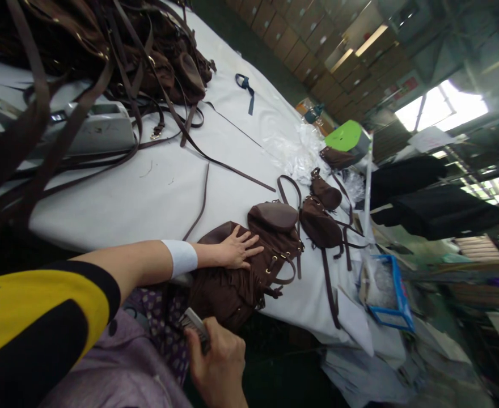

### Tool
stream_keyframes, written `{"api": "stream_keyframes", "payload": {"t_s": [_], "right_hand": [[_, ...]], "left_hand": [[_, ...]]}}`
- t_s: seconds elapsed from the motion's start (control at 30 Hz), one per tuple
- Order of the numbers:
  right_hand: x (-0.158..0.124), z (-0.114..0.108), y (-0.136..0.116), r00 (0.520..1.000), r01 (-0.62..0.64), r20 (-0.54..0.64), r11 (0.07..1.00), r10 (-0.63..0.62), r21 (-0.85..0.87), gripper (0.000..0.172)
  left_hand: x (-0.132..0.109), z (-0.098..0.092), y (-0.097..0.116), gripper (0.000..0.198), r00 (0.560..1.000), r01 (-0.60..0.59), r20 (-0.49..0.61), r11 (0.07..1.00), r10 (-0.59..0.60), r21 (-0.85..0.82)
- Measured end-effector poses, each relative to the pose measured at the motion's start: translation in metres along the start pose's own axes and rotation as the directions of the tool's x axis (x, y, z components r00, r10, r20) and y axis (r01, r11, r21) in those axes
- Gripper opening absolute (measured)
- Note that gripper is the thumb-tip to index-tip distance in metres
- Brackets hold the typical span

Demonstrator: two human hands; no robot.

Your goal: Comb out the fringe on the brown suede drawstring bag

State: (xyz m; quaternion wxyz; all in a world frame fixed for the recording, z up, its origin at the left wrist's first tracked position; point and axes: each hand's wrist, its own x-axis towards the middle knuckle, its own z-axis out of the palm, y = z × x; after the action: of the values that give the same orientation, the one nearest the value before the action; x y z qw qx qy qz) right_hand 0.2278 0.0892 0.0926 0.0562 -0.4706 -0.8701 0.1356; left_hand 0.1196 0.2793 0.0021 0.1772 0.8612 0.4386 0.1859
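Note:
My left hand (237,248) lies flat with fingers spread on a dark brown fabric backpack (219,289), at the near edge of the white-covered table (156,198). My right hand (219,360) grips a small grey brush (195,324) with short bristles, just below the bag and apart from it. Another brown backpack (273,218) with a rounded flap sits right against the first one. Further along rest more brown bags (321,222) with loose straps.
Brown bags and hanging straps (147,62) are heaped at upper left, around a grey machine (100,130). A loose blue strap (245,85), clear plastic (292,147) and a green-sided container (345,136) are on the table. A blue basket (396,294) stands beyond its end; cartons (300,45) are stacked behind.

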Motion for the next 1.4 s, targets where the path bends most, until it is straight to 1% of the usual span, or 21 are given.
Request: {"api": "stream_keyframes", "payload": {"t_s": [0.07,0.17,0.27,0.33,0.4,0.43,0.47,0.5,0.53,0.57,0.63,0.7,0.77,0.83,0.97,1.03,1.1,1.17,1.23,1.3,1.4], "right_hand": [[-0.010,0.000,0.001,0.997,0.021,-0.068,1.000,-0.021,0.000,0.023],[-0.016,-0.001,0.001,0.977,0.066,-0.191,0.989,-0.092,-0.135,0.020],[-0.015,-0.003,-0.002,0.931,0.104,-0.312,0.957,-0.189,-0.269,0.014],[-0.014,-0.009,-0.001,0.882,0.096,-0.421,0.956,-0.211,-0.278,0.013],[-0.014,-0.018,0.004,0.816,0.035,-0.556,0.974,-0.157,-0.223,0.012],[-0.013,-0.023,0.008,0.787,-0.021,-0.611,0.984,-0.092,-0.174,0.012],[-0.013,-0.027,0.014,0.770,-0.087,-0.638,0.990,-0.004,-0.111,0.015],[-0.011,-0.029,0.020,0.771,-0.152,-0.630,0.988,0.093,-0.040,0.020],[-0.009,-0.030,0.027,0.786,-0.213,-0.587,0.976,0.192,0.035,0.026],[-0.006,-0.030,0.033,0.809,-0.263,-0.518,0.959,0.278,0.105,0.032],[0.003,-0.024,0.043,0.854,-0.315,-0.358,0.923,0.378,0.222,0.040],[0.017,-0.015,0.049,0.880,-0.329,-0.248,0.896,0.405,0.297,0.042],[0.035,-0.006,0.050,0.899,-0.328,-0.182,0.888,0.397,0.321,0.041],[0.054,-0.002,0.047,0.917,-0.309,-0.153,0.900,0.367,0.306,0.039],[0.091,-0.005,0.038,0.933,-0.257,-0.199,0.943,0.299,0.211,0.036],[0.107,-0.007,0.035,0.936,-0.240,-0.235,0.964,0.262,0.119,0.033],[0.119,-0.005,0.035,0.949,-0.219,-0.234,0.976,0.213,0.001,0.029],[0.126,0.001,0.036,0.969,-0.193,-0.183,0.973,0.168,-0.126,0.025],[0.128,0.008,0.036,0.983,-0.164,-0.116,0.964,0.142,-0.211,0.023],[0.125,0.013,0.034,0.989,-0.141,-0.063,0.964,0.130,-0.224,0.021],[0.115,0.016,0.022,0.995,-0.085,0.043,0.976,0.095,-0.199,0.016]], "left_hand": [[0.000,-0.001,0.001,0.065,1.000,-0.003,0.011,1.000,0.003,0.006],[-0.001,-0.002,0.002,0.065,1.000,-0.006,0.013,1.000,0.006,0.013],[-0.001,-0.003,0.002,0.066,1.000,-0.012,0.005,1.000,0.012,0.022],[-0.001,-0.007,0.003,0.067,1.000,-0.028,-0.005,0.999,0.028,0.027],[-0.002,-0.015,0.004,0.066,0.998,-0.055,-0.014,0.998,0.055,0.029],[-0.003,-0.021,0.005,0.064,0.997,-0.070,-0.020,0.997,0.070,0.029],[-0.006,-0.028,0.005,0.062,0.996,-0.085,-0.028,0.996,0.086,0.033],[-0.009,-0.036,0.004,0.059,0.994,-0.095,-0.042,0.995,0.097,0.037],[-0.014,-0.043,0.002,0.057,0.994,-0.089,-0.064,0.996,0.090,0.029],[-0.021,-0.049,-0.002,0.055,0.995,-0.051,-0.086,0.999,0.050,-0.014],[-0.035,-0.058,-0.013,0.054,0.988,0.093,-0.101,0.979,-0.113,-0.180],[-0.049,-0.060,-0.028,0.057,0.960,0.239,-0.051,0.903,-0.274,-0.357],[-0.060,-0.056,-0.042,0.064,0.937,0.312,-0.002,0.836,-0.350,-0.451],[-0.065,-0.051,-0.052,0.071,0.920,0.345,0.020,0.787,-0.391,-0.511],[-0.066,-0.044,-0.058,0.077,0.891,0.395,0.087,0.666,-0.446,-0.632],[-0.066,-0.045,-0.059,0.080,0.887,0.402,0.123,0.614,-0.445,-0.679],[-0.066,-0.047,-0.061,0.081,0.888,0.403,0.154,0.572,-0.434,-0.715],[-0.067,-0.049,-0.062,0.079,0.888,0.407,0.179,0.544,-0.424,-0.734],[-0.067,-0.051,-0.062,0.077,0.885,0.416,0.192,0.537,-0.424,-0.734],[-0.066,-0.052,-0.060,0.077,0.877,0.431,0.189,0.549,-0.442,-0.716],[-0.061,-0.048,-0.055,0.075,0.856,0.463,0.166,0.583,-0.490,-0.667]]}}
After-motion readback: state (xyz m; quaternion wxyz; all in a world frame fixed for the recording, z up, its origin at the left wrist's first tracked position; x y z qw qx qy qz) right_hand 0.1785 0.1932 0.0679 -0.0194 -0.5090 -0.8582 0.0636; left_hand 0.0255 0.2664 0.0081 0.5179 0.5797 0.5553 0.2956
